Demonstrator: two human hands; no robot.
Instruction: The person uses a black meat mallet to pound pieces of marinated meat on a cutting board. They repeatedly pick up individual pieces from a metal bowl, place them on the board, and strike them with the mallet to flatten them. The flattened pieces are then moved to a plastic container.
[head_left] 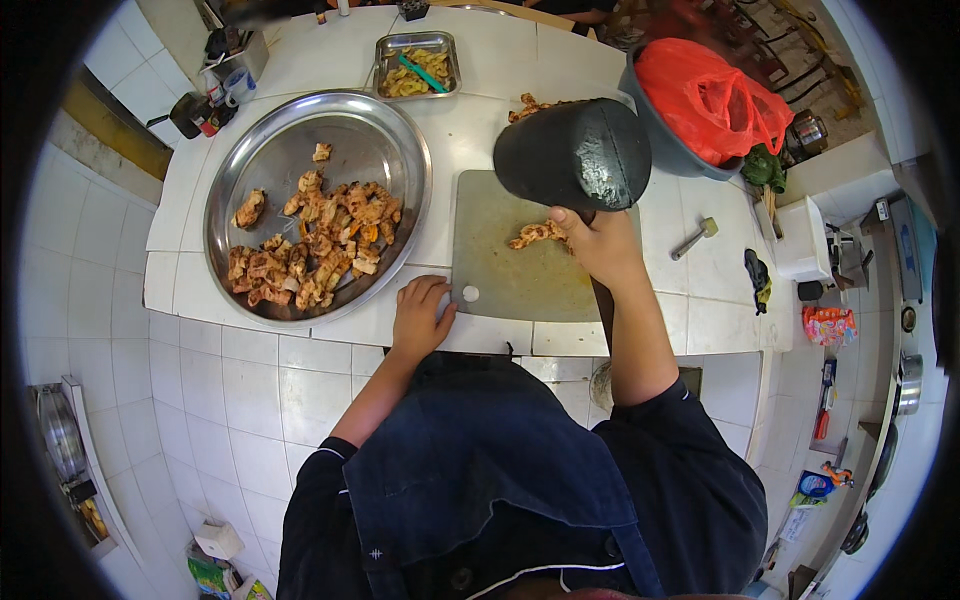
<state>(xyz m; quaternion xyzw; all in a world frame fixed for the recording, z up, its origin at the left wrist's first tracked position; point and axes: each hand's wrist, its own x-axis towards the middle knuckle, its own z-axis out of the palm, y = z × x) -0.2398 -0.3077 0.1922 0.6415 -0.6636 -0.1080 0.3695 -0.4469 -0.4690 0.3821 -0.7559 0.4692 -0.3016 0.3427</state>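
My right hand (608, 250) is wrapped around the handle of a large black mallet (560, 150), raised over the cutting board (490, 270). Its thick cylindrical head has a worn, whitish round face on the right. A browned piece of cooked meat (541, 234) lies on the board below it, partly hidden by the mallet and hand. My left hand (420, 318) rests on the counter edge with loosely extended fingers, holding nothing. It is between the board and a big round steel tray (408, 150) heaped with browned meat chunks (320, 235).
Behind the round tray sits a small steel tray (457, 60) of yellowish slices with a green utensil (422, 72). A grey basin (690, 168) holds a red plastic bag (700, 100). A small metal hammer-like tool (695, 238) lies right of the board. Bottles and cups stand far left.
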